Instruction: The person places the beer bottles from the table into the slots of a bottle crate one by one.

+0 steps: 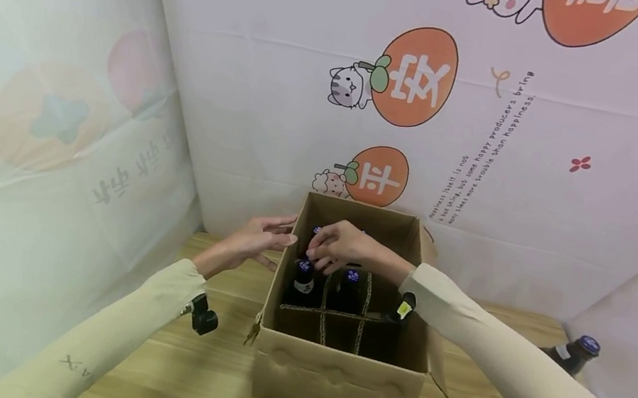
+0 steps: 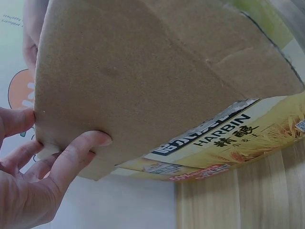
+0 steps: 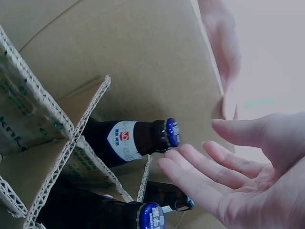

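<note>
Inside the open cardboard box, dark beer bottles with blue caps stand between cardboard dividers. My right hand reaches in over them, its fingers extended and holding nothing. In the right wrist view, its fingertips are close beside the blue cap of a bottle with a white neck label; whether they touch it is unclear. Another capped bottle stands nearby. My left hand rests against the box's left side. In the left wrist view, its fairly straight fingers touch the cardboard flap and its edge.
A separate blue-capped bottle stands on the wooden table at the far right, partly behind my right forearm. Loose flaps stick out at the box's sides. A printed white cloth hangs behind, with more white cloth on both sides.
</note>
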The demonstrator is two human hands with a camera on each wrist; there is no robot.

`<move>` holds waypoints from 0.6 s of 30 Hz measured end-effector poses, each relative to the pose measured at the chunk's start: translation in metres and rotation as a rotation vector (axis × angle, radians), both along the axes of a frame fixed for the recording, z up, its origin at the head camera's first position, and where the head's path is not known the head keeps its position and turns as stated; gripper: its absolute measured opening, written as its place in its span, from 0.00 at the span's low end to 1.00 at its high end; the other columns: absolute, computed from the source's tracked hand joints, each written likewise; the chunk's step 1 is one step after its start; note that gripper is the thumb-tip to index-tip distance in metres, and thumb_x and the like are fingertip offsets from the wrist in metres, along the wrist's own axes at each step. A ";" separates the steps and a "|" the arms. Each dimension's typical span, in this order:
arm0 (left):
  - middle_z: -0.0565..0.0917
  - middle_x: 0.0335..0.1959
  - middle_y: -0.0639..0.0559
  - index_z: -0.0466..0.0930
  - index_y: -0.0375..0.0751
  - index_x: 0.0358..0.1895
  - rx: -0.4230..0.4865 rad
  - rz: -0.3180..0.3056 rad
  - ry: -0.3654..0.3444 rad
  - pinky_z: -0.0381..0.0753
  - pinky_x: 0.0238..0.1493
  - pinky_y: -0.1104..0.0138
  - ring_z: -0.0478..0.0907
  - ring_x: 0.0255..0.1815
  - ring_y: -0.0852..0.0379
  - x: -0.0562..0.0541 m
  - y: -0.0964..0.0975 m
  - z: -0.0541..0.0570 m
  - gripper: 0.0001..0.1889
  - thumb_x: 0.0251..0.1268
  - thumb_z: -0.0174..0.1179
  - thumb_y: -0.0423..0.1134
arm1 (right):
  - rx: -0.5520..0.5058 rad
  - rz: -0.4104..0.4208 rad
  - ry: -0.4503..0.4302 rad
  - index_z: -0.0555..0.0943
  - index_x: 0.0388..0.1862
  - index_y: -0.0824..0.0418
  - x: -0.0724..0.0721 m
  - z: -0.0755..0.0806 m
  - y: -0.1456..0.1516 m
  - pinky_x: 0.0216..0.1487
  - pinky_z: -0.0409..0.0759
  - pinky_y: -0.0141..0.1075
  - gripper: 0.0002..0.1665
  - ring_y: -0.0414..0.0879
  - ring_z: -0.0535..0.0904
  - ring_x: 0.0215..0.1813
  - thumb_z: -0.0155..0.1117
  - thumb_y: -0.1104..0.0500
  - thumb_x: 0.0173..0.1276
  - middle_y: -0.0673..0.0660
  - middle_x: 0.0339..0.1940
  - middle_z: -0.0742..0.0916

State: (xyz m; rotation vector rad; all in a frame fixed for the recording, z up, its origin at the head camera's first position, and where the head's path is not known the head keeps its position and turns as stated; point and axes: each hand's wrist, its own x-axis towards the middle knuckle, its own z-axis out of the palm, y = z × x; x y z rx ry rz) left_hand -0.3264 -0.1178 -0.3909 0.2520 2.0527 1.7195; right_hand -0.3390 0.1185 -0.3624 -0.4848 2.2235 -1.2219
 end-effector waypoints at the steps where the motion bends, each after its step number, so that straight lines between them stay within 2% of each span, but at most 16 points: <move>1: 0.62 0.82 0.36 0.56 0.47 0.84 0.001 0.000 -0.001 0.92 0.52 0.48 0.68 0.75 0.28 0.000 0.000 0.000 0.36 0.79 0.59 0.38 | -0.012 -0.004 -0.006 0.84 0.54 0.71 0.001 0.002 0.002 0.53 0.92 0.52 0.14 0.62 0.90 0.50 0.66 0.63 0.77 0.67 0.48 0.91; 6: 0.62 0.82 0.36 0.56 0.47 0.84 0.003 0.004 -0.006 0.92 0.52 0.49 0.68 0.75 0.28 0.000 0.001 0.000 0.36 0.78 0.60 0.38 | -0.058 -0.017 0.013 0.81 0.59 0.72 0.005 0.010 0.014 0.54 0.91 0.54 0.19 0.63 0.89 0.53 0.64 0.59 0.79 0.70 0.53 0.89; 12: 0.61 0.82 0.36 0.56 0.48 0.84 0.001 -0.003 0.001 0.92 0.53 0.48 0.67 0.76 0.28 0.000 0.001 -0.001 0.36 0.78 0.60 0.39 | -0.051 -0.040 0.122 0.82 0.57 0.71 0.013 0.014 0.031 0.51 0.92 0.52 0.16 0.65 0.88 0.53 0.64 0.60 0.79 0.70 0.52 0.89; 18: 0.60 0.83 0.37 0.56 0.48 0.84 -0.002 -0.001 0.006 0.91 0.53 0.49 0.67 0.76 0.28 0.000 -0.001 -0.001 0.36 0.79 0.59 0.39 | -0.081 -0.090 0.168 0.79 0.59 0.74 0.020 0.015 0.048 0.49 0.93 0.50 0.18 0.56 0.90 0.48 0.63 0.62 0.79 0.69 0.52 0.89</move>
